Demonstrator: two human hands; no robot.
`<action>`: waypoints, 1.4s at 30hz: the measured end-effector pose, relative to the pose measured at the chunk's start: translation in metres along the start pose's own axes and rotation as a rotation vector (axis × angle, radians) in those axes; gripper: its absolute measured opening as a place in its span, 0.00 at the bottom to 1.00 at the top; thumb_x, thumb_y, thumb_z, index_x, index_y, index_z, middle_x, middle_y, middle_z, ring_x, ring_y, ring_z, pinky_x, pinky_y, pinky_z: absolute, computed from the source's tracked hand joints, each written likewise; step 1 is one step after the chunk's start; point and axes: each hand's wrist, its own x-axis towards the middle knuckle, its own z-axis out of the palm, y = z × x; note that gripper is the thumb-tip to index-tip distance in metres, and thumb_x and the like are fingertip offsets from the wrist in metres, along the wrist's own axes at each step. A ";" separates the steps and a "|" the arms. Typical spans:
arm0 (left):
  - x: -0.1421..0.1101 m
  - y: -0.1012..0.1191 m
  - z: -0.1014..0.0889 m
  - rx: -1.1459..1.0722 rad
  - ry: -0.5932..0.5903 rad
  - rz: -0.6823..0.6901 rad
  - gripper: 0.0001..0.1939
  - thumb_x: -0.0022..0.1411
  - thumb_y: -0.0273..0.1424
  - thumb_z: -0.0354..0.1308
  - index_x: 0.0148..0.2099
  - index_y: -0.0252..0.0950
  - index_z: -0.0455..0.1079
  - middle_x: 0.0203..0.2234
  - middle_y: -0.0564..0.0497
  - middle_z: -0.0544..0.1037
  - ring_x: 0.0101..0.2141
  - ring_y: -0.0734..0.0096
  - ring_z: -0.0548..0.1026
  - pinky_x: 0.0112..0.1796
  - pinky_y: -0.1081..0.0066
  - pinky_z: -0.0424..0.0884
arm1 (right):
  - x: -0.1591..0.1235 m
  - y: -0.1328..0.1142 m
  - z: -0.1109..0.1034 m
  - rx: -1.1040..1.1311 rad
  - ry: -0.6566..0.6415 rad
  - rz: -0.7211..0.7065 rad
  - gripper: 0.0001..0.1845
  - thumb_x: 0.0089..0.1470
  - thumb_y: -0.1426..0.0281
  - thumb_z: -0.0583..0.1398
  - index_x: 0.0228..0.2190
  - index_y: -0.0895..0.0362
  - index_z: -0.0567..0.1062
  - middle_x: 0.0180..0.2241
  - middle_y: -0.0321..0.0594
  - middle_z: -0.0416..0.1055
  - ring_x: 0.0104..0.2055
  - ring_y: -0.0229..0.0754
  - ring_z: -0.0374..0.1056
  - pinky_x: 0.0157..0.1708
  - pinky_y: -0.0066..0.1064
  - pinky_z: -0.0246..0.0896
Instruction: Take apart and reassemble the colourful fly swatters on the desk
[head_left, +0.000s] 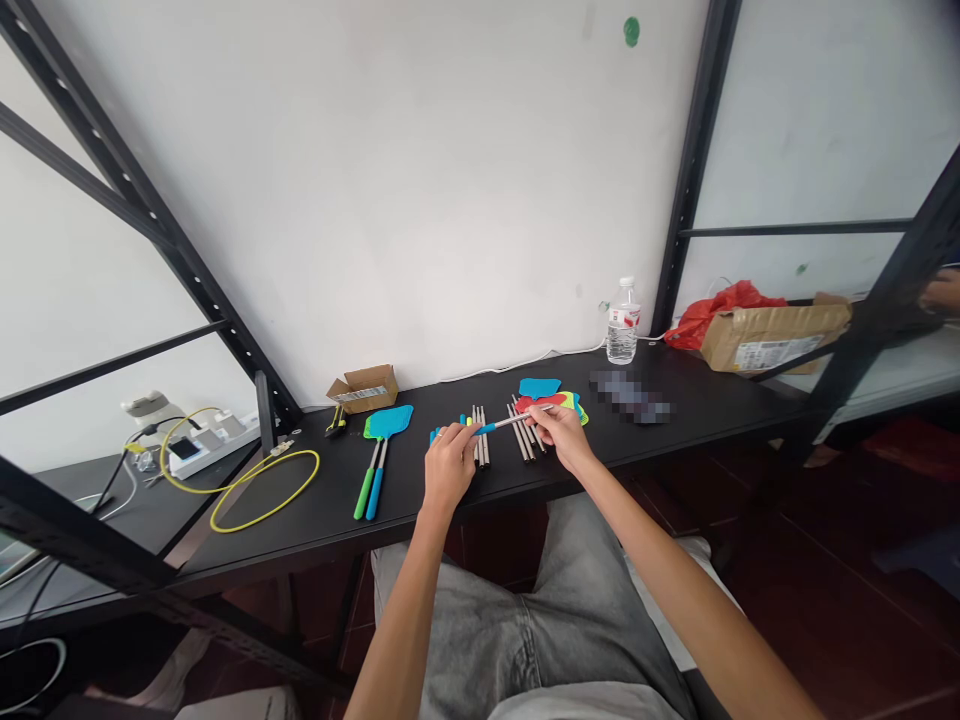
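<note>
Between my two hands is a fly swatter handle, a thin metal rod with a blue grip. My left hand is closed round the blue grip end, while my right hand pinches the bare rod near its other end. Loose metal rods lie on the black table beneath and between the hands. Behind my right hand are flat swatter heads: a blue one, a red one and yellow-green ones, partly hidden. Left of my left hand lie whole swatters, with a blue head and a green grip.
A small open carton and a looped yellow cable are on the left, near a power strip. At the back right stand a water bottle and a cardboard box. Black metal posts frame the table.
</note>
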 end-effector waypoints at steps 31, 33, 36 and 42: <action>-0.001 -0.002 0.001 0.003 -0.004 -0.019 0.16 0.72 0.32 0.44 0.51 0.40 0.74 0.37 0.46 0.77 0.39 0.64 0.73 0.39 0.68 0.67 | 0.001 0.001 -0.001 -0.043 -0.041 0.006 0.21 0.41 0.53 0.70 0.26 0.58 0.77 0.26 0.41 0.73 0.19 0.31 0.56 0.14 0.25 0.44; -0.001 -0.003 0.001 0.000 -0.005 -0.012 0.16 0.71 0.32 0.45 0.50 0.40 0.74 0.36 0.46 0.77 0.39 0.64 0.73 0.39 0.68 0.67 | 0.001 0.001 -0.001 -0.042 -0.045 0.005 0.20 0.40 0.54 0.70 0.25 0.58 0.76 0.23 0.39 0.72 0.18 0.30 0.55 0.14 0.25 0.44; -0.001 -0.004 0.002 -0.001 -0.005 -0.008 0.16 0.71 0.32 0.45 0.50 0.40 0.74 0.36 0.47 0.78 0.39 0.64 0.74 0.38 0.68 0.67 | 0.001 0.001 -0.002 -0.056 -0.047 0.006 0.21 0.41 0.54 0.70 0.23 0.58 0.75 0.21 0.37 0.69 0.17 0.30 0.54 0.14 0.26 0.44; -0.001 -0.002 0.001 -0.002 -0.010 -0.013 0.16 0.71 0.33 0.45 0.50 0.40 0.74 0.37 0.46 0.78 0.39 0.63 0.74 0.38 0.68 0.67 | -0.001 -0.001 -0.001 -0.085 -0.072 0.011 0.21 0.42 0.53 0.69 0.21 0.57 0.73 0.19 0.35 0.67 0.18 0.31 0.55 0.15 0.26 0.45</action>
